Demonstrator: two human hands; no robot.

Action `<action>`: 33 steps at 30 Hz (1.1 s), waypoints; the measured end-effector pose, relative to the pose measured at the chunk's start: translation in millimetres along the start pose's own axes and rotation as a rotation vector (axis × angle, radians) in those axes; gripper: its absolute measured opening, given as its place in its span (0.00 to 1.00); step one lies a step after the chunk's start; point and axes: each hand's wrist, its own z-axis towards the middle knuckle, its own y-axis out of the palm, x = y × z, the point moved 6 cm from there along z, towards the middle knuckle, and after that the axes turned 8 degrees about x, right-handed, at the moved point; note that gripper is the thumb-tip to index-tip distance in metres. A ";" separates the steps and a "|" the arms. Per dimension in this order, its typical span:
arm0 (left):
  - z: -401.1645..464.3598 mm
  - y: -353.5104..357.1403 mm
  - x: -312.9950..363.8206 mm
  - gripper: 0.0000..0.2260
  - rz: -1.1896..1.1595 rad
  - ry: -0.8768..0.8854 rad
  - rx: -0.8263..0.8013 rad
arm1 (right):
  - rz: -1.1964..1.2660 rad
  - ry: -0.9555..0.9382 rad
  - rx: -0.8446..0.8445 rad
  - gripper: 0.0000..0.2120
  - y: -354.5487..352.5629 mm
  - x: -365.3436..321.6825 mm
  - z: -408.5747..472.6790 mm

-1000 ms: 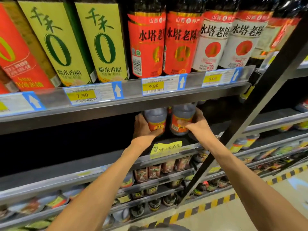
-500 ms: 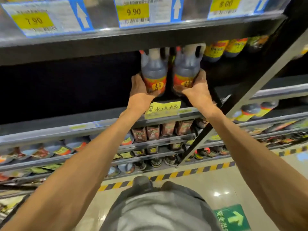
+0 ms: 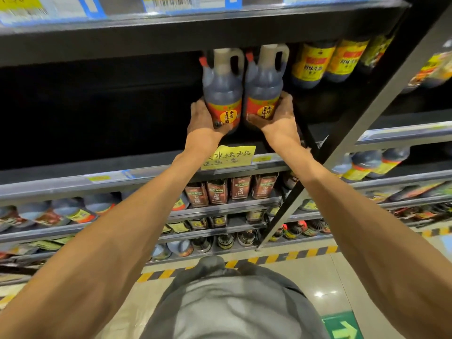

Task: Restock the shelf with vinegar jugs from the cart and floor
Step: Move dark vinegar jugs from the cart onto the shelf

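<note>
Item: two vinegar jugs, dark liquid, red-and-yellow labels, handles up top, standing upright side by side and touching on the black shelf [image 3: 244, 143]. We have the left hand [image 3: 204, 118] wrapped around the lower body of the left jug [image 3: 222, 94] and the right hand [image 3: 276, 116] cupped around the base of the right jug [image 3: 264, 91] — each hand closed on its own jug, none free. Long axis of both: vertical, caps close under the shelf above [image 3: 195, 33]. Shelf stock to the right: yellow-labelled bottles [image 3: 315, 62], just beside the right jug. To the left, the bay is dark and appears unfilled. A handwritten yellow note [image 3: 230, 156] hangs on the shelf lip below our wrists. We judge the coming move to be a straight push rearward — the jugs lie directly ahead of both palms, neither hand nearer.
</note>
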 end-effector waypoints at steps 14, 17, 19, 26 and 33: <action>2.4 3.8 -7.0 0.41 -0.054 -0.015 0.000 | -0.028 -0.005 0.045 0.44 -3.0 5.4 -0.2; 3.8 6.0 -6.2 0.40 -0.047 -0.013 -0.014 | -0.021 -0.005 0.043 0.43 -3.8 6.8 0.5; 3.8 6.4 -4.4 0.39 -0.054 -0.021 -0.021 | -0.007 -0.001 0.045 0.43 -3.9 7.9 0.8; 2.4 7.4 -4.7 0.37 -0.075 -0.031 -0.025 | 0.009 0.013 0.061 0.43 -5.1 9.0 -0.6; -1.9 5.4 -2.2 0.43 -0.097 -0.049 -0.058 | -0.020 0.046 0.068 0.46 -5.3 9.7 -5.7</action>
